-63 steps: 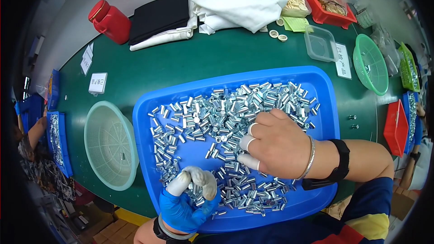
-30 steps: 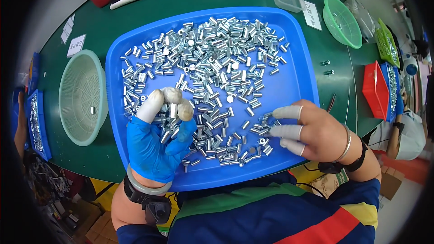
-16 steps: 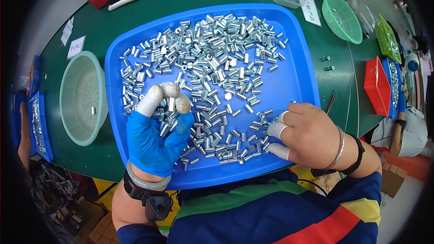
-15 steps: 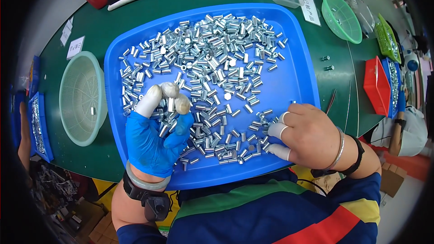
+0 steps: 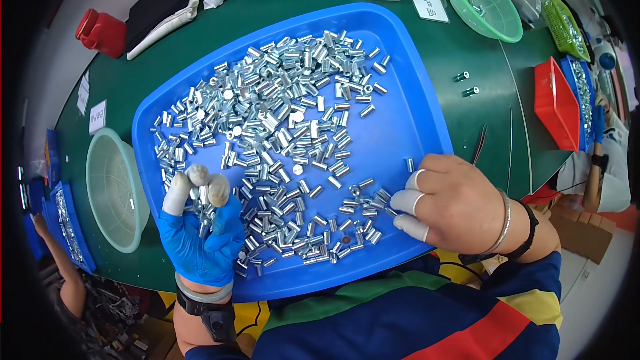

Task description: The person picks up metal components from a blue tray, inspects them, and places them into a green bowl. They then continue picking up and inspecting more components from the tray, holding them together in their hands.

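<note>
A blue tray (image 5: 427,93) holds a spread of small silvery metal rivet nuts (image 5: 267,87), heaped thickest toward its far side. My left hand (image 5: 203,237), in a blue glove with white finger cots on the thumb and fingertips, is raised over the tray's near left part. Its fingers curl around several rivet nuts, which show between the fingertips and over the palm. At the near right, my right hand (image 5: 457,203) is bare apart from white finger cots. Its fingers are pinched together at a rivet nut (image 5: 390,211) beside a loose cluster; the fingertips partly hide it.
A pale green basket (image 5: 100,193) stands left of the tray, and a green basket (image 5: 477,20) holding some pieces at the far right. Two rivet nuts (image 5: 467,84) and tweezers (image 5: 480,143) lie right of the tray. Beyond are a red bin (image 5: 557,103) and a co-worker's gloved hand (image 5: 598,123).
The view has turned, so the tray sits farther left and tilted. My left hand appears lower and farther left, still holding rivet nuts. My right hand stays at the near right cluster.
</note>
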Tool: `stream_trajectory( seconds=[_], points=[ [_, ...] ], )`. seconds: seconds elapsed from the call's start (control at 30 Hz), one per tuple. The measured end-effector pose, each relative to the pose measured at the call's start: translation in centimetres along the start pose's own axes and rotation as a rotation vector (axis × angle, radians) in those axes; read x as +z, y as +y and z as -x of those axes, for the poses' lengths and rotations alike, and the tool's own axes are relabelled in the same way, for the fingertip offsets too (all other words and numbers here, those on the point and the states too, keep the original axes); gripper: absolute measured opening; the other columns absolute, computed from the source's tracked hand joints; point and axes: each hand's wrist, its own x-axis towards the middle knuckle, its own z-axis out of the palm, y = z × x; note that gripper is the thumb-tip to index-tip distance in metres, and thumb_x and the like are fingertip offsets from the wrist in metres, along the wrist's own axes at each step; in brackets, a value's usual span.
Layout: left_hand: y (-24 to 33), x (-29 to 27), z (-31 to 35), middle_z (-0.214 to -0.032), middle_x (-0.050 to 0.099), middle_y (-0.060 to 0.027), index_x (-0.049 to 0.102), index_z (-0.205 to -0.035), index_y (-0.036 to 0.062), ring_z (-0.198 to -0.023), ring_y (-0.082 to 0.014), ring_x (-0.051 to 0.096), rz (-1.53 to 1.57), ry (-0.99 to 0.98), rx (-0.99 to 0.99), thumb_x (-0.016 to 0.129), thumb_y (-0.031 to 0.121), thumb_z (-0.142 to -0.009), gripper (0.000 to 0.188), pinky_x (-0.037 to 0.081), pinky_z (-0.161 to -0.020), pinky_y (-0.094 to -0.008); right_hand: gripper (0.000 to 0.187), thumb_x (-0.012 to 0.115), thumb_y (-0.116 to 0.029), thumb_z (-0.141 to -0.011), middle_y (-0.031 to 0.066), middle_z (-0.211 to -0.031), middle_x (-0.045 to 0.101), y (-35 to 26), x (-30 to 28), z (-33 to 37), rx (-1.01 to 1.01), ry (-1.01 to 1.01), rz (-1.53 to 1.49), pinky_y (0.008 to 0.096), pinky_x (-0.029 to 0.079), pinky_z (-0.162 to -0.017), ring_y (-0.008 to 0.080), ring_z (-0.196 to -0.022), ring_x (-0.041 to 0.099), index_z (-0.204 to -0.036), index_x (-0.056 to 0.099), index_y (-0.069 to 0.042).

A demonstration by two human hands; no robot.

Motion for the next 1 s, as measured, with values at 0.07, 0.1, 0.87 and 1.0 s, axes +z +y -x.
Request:
stream_trajectory(
  seconds=[0.07,0.1,0.87,1.0],
  points=[
    [-0.1,0.0,-0.1,-0.074,0.050,-0.0070,0.057,-0.090,0.0073,-0.040,-0.0071,0.033,-0.008,0.028,0.020,0.046,0.024,-0.092,0.020,0.024,-0.031,-0.0163,0.024,0.074,-0.015,-0.061,0.0037,-0.066,0.049,0.0,0.3,-0.3,-0.030,0.000,-0.026,0.0320,0.042,-0.060,0.0216,-0.066,0.051,-0.080,0.063,-0.007],
    [-0.2,0.1,-0.2,-0.074,0.050,-0.0070,0.057,-0.090,0.0073,-0.040,-0.0071,0.033,-0.016,0.028,0.020,0.046,0.024,-0.092,0.020,0.024,-0.031,-0.0163,0.023,0.074,-0.014,-0.061,0.0035,-0.067,0.049,-0.1,0.3,-0.6,-0.069,-0.021,-0.038,0.0320,0.042,-0.060,0.0214,-0.066,0.050,-0.080,0.063,-0.007],
    [-0.1,0.5,0.3,-0.074,0.054,-0.0103,0.057,-0.090,0.0041,-0.044,-0.0089,0.037,0.008,0.013,0.019,0.046,0.022,-0.091,0.021,0.028,-0.036,-0.0173,0.026,0.054,0.004,-0.078,0.0062,-0.083,0.060,0.0,-0.6,-2.6,0.342,-0.226,-0.723,0.0253,0.050,-0.064,0.0112,-0.073,0.062,-0.104,0.053,-0.001],
    [-0.3,0.6,0.4,-0.074,0.054,-0.0105,0.057,-0.090,0.0035,-0.045,-0.0090,0.037,-0.019,0.016,0.034,0.046,0.022,-0.091,0.021,0.028,-0.037,-0.0174,0.022,0.064,-0.003,-0.077,0.0056,-0.075,0.062,-0.9,-0.7,-1.7,0.336,-0.181,-0.682,0.0250,0.050,-0.056,0.0119,-0.063,0.063,-0.099,0.059,-0.002]
  ],
)
